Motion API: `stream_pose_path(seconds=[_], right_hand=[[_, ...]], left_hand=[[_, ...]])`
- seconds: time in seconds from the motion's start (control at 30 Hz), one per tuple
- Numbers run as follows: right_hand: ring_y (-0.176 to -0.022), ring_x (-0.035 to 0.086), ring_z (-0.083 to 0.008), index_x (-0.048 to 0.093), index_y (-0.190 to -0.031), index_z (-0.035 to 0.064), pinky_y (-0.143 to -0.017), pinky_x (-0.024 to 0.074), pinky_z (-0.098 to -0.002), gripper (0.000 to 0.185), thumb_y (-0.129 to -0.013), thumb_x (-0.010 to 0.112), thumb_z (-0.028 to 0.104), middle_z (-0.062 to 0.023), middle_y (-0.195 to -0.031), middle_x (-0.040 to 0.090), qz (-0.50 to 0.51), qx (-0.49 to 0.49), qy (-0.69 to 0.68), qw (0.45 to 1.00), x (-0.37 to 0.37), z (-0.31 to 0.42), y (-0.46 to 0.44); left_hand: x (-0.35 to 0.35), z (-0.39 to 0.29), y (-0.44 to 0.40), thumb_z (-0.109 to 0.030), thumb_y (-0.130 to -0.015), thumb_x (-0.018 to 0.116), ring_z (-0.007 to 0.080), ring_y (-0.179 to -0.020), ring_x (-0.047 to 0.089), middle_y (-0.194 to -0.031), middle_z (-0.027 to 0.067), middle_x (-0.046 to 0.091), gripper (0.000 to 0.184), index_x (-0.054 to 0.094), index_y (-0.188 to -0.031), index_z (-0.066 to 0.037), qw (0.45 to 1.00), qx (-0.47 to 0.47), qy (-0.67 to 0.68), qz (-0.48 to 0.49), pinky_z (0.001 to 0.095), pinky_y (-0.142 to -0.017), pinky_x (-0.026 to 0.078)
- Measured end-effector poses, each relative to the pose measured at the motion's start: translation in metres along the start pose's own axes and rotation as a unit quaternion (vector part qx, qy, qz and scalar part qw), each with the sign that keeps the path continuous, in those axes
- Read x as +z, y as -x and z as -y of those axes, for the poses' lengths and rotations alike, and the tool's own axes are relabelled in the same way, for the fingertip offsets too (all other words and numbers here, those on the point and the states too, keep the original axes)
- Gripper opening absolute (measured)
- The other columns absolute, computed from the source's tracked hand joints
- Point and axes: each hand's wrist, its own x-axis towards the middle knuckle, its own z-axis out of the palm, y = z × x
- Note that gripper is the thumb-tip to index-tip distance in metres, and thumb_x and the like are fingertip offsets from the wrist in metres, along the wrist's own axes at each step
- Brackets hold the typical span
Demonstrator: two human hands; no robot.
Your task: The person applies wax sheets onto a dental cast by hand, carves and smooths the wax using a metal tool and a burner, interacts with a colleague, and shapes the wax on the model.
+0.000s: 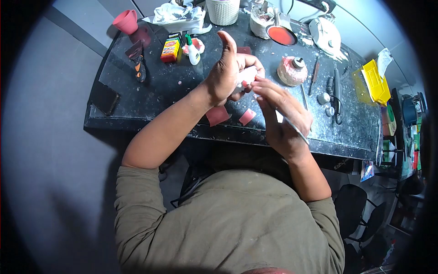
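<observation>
My left hand (226, 73) is closed around a small white plaster dental model (247, 76) with pink wax on it, its thumb stretched upward. Fingers cover much of the model. My right hand (285, 116) meets it from the right, fingertips at the model's edge. A slim metal wax-carving tool (297, 130) is gripped in that hand, its shaft crossing the palm; the tip is hidden. Below the hands, two pieces of pink wax sheet, a larger one (217, 116) and a smaller one (247, 117), lie on the black tabletop (178, 112).
A spirit burner (293, 71) coated in pink wax and a pan of red wax (281, 35) stand at the back right. Farther right lies a corded black handpiece (337, 96). To the left are a scraper (137, 61), a red-yellow box (170, 49) and a white bottle (193, 55).
</observation>
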Motion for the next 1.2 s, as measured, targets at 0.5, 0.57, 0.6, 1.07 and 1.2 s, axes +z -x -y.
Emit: stream_pose_path(seconds=[0.5, 0.57, 0.6, 1.07, 1.2], right_hand=[[-0.106, 0.074, -0.0326, 0.071, -0.108, -0.0053, -0.089, 0.0581, -0.0366, 0.021, -0.088, 0.07, -0.01, -0.0197, -0.107, 0.074, 0.011, 0.017, 0.005, 1.0, -0.001, 0.002, -0.002], [-0.107, 0.074, -0.033, 0.071, -0.107, -0.005, -0.09, 0.0579, -0.0369, 0.02, -0.088, 0.071, -0.01, -0.0197, -0.108, 0.074, 0.006, 0.035, 0.009, 0.999, 0.0, 0.002, -0.003], [-0.106, 0.074, -0.0329, 0.071, -0.107, -0.005, -0.09, 0.0581, -0.037, 0.02, -0.087, 0.071, -0.011, -0.0196, -0.107, 0.074, 0.009, 0.017, 0.005, 1.0, 0.002, 0.002, -0.002], [-0.101, 0.075, -0.0278, 0.069, -0.107, -0.0047, -0.09, 0.0579, -0.0374, 0.015, -0.092, 0.069, -0.006, -0.0169, -0.105, 0.075, -0.042, 0.047, -0.108, 0.992, -0.009, -0.007, 0.005], [-0.09, 0.076, -0.0231, 0.063, -0.1, -0.0062, -0.08, 0.0598, -0.0314, 0.002, -0.098, 0.062, -0.007, -0.0154, -0.098, 0.073, -0.091, 0.076, -0.128, 0.985, -0.019, -0.018, 0.013]], left_hand=[[-0.002, -0.004, 0.002, -0.089, -0.079, -0.014, 0.0084, -0.067, 0.05, -0.072, 0.0021, 0.057, 0.114, 0.06, -0.082, -0.004, 0.985, 0.082, -0.151, -0.016, 0.0203, -0.07, 0.044], [0.001, -0.005, 0.003, -0.088, -0.08, -0.015, 0.0086, -0.067, 0.05, -0.072, 0.0022, 0.057, 0.113, 0.06, -0.082, -0.004, 0.986, 0.074, -0.146, -0.026, 0.0207, -0.072, 0.044], [0.003, -0.008, 0.004, -0.087, -0.081, -0.016, 0.0088, -0.067, 0.05, -0.071, 0.0022, 0.057, 0.113, 0.06, -0.082, -0.003, 0.987, 0.066, -0.141, -0.035, 0.0211, -0.074, 0.044], [-0.005, -0.018, 0.007, -0.104, -0.069, 0.006, 0.0059, -0.048, 0.044, -0.079, 0.0077, 0.063, 0.12, 0.064, -0.091, -0.001, 0.984, -0.082, 0.146, 0.07, 0.018, -0.035, 0.027], [-0.01, -0.012, 0.002, -0.105, -0.069, 0.01, 0.0061, -0.05, 0.043, -0.085, 0.0127, 0.063, 0.121, 0.062, -0.094, 0.001, 0.98, -0.086, 0.153, 0.099, 0.0166, -0.036, 0.028]])
